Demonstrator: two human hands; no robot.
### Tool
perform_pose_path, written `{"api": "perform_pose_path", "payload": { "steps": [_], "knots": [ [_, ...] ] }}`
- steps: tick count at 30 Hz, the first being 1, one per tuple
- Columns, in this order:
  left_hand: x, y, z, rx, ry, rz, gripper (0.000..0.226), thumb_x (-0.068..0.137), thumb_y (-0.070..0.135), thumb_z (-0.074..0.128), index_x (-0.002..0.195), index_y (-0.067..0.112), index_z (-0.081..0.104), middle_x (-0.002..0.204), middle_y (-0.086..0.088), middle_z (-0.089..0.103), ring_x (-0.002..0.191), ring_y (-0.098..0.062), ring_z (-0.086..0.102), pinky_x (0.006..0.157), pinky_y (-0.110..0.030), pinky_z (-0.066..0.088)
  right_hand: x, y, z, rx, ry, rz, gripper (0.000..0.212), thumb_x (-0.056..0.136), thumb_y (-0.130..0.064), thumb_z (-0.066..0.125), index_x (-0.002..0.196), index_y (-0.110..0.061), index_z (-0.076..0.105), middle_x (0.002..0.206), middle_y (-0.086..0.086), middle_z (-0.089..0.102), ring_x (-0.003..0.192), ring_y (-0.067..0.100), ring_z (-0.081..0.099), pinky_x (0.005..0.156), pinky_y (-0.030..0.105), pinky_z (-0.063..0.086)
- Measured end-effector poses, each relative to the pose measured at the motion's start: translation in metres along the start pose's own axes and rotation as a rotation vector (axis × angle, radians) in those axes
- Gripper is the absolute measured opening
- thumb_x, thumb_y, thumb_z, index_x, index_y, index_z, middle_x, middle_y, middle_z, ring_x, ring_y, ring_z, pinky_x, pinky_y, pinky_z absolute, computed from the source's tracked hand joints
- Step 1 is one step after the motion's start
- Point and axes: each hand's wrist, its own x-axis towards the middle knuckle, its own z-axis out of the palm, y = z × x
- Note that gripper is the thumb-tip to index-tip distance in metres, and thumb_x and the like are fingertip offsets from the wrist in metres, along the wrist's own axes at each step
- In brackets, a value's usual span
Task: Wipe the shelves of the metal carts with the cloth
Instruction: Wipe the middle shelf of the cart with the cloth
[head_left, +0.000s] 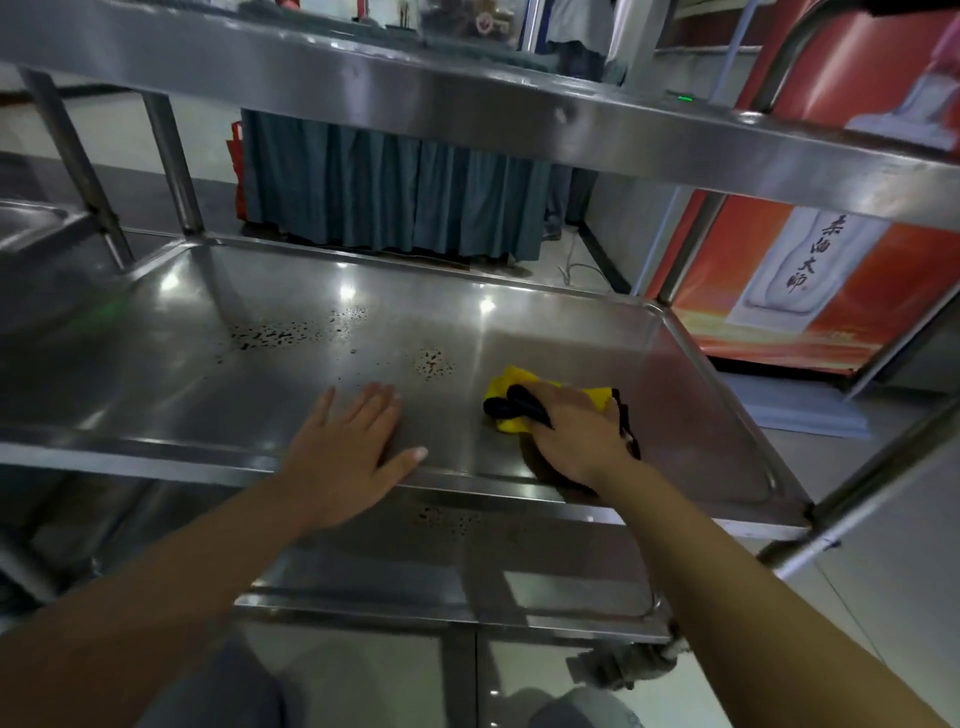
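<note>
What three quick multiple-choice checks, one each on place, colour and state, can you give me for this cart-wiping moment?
1. Where does the cloth lie?
A. top shelf
B. middle shelf
C. floor

2. Which colours is the cloth?
A. yellow and black
B. white
C. blue

3. How is the left hand?
A. gripping a post
B. flat on the shelf
C. holding a bottle

Answers: 1 B, the right hand holds it against the middle shelf. 2 A, yellow with black parts. 3 B, its fingers lie straight on the metal.

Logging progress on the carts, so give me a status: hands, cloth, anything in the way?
Left hand flat on middle shelf. Right hand grips yellow cloth on it. Dark spots left of cloth; path clear.
</note>
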Motion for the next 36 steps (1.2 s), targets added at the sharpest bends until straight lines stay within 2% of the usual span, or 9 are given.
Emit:
{"api": "perform_pose_path", "payload": {
  "steps": [5,8,12,15,20,23,27,31,36],
  "knots": [
    [-0.006,-0.022,-0.007,0.054,-0.031,0.071,0.094,0.077,0.073,-0.018,0.153,0.019,-0.003,0.161,0.002,-0.006,0.143,-0.008,-0.018,0.117,-0.046,-0.015,-0.043,-0.015,0.011,0.005,-0.022,-0.224,0.051,0.094,-0.036,0.047,0.140,-0.049,0.030,0.153,-0.020,0.029,0.145,0.013,0.018,0.114,0.060,0.002],
    [-0.007,-0.020,-0.004,0.055,-0.010,0.058,0.094,0.079,0.071,-0.017,0.154,0.018,0.001,0.161,0.000,-0.002,0.147,-0.012,-0.013,0.118,-0.047,-0.011,-0.022,-0.028,0.019,0.024,-0.049,-0.271,0.053,0.093,-0.036,0.046,0.141,-0.050,0.027,0.155,-0.019,0.025,0.146,0.015,0.015,0.113,0.062,0.000],
    [-0.004,-0.021,-0.001,0.044,0.004,0.042,0.096,0.079,0.073,-0.018,0.154,0.017,0.004,0.162,0.000,0.001,0.147,-0.012,-0.010,0.118,-0.049,-0.008,0.054,-0.052,0.027,0.002,-0.032,-0.163,0.047,0.096,-0.042,0.043,0.141,-0.043,0.030,0.148,-0.004,0.039,0.138,0.025,0.031,0.110,0.065,0.009],
    [0.001,-0.020,0.003,0.050,0.027,0.010,0.097,0.079,0.074,-0.015,0.153,0.016,0.004,0.162,0.000,0.003,0.148,-0.013,-0.008,0.118,-0.050,-0.007,0.105,-0.068,0.031,0.087,0.007,-0.046,0.047,0.095,-0.036,0.045,0.140,-0.036,0.036,0.138,0.005,0.050,0.130,0.033,0.041,0.109,0.067,0.017],
    [0.008,-0.026,0.004,0.027,0.025,-0.042,0.098,0.078,0.078,-0.007,0.153,0.016,-0.002,0.162,-0.001,-0.001,0.148,-0.013,-0.009,0.118,-0.050,-0.008,0.080,-0.074,0.030,-0.010,-0.034,-0.066,0.042,0.097,-0.042,0.040,0.139,-0.038,0.036,0.140,0.000,0.048,0.131,0.028,0.039,0.109,0.067,0.011],
    [0.007,-0.026,0.002,-0.027,0.040,-0.038,0.099,0.079,0.079,-0.002,0.153,0.014,-0.001,0.162,-0.003,-0.001,0.148,-0.014,-0.008,0.118,-0.050,-0.008,0.021,-0.069,0.026,-0.044,-0.035,-0.186,0.049,0.095,-0.048,0.043,0.142,-0.043,0.031,0.150,-0.008,0.036,0.140,0.018,0.028,0.111,0.061,0.013],
    [-0.003,-0.058,-0.001,-0.079,0.083,-0.054,0.099,0.076,0.080,-0.010,0.153,0.020,0.008,0.162,0.001,0.000,0.148,-0.012,-0.007,0.118,-0.048,-0.005,-0.022,-0.063,0.019,-0.128,-0.076,-0.231,0.056,0.095,-0.057,0.037,0.146,-0.048,0.017,0.158,-0.018,0.014,0.146,0.009,0.009,0.116,0.054,-0.001],
    [-0.024,-0.121,0.001,0.025,0.041,-0.145,0.111,0.067,0.083,-0.021,0.153,0.020,0.009,0.161,0.001,-0.001,0.147,-0.011,-0.009,0.117,-0.050,-0.007,-0.001,-0.065,0.018,-0.118,-0.055,-0.222,0.055,0.095,-0.054,0.040,0.146,-0.047,0.020,0.157,-0.016,0.020,0.145,0.011,0.017,0.114,0.057,0.009],
    [-0.020,-0.128,0.007,0.033,-0.001,-0.158,0.106,0.069,0.081,-0.015,0.153,0.021,0.011,0.162,0.003,0.001,0.147,-0.010,-0.009,0.117,-0.053,-0.005,0.080,-0.079,0.032,-0.113,-0.049,-0.075,0.056,0.097,-0.051,0.037,0.149,-0.032,0.023,0.155,-0.002,0.029,0.140,0.024,0.027,0.110,0.058,0.021]
  ]
}}
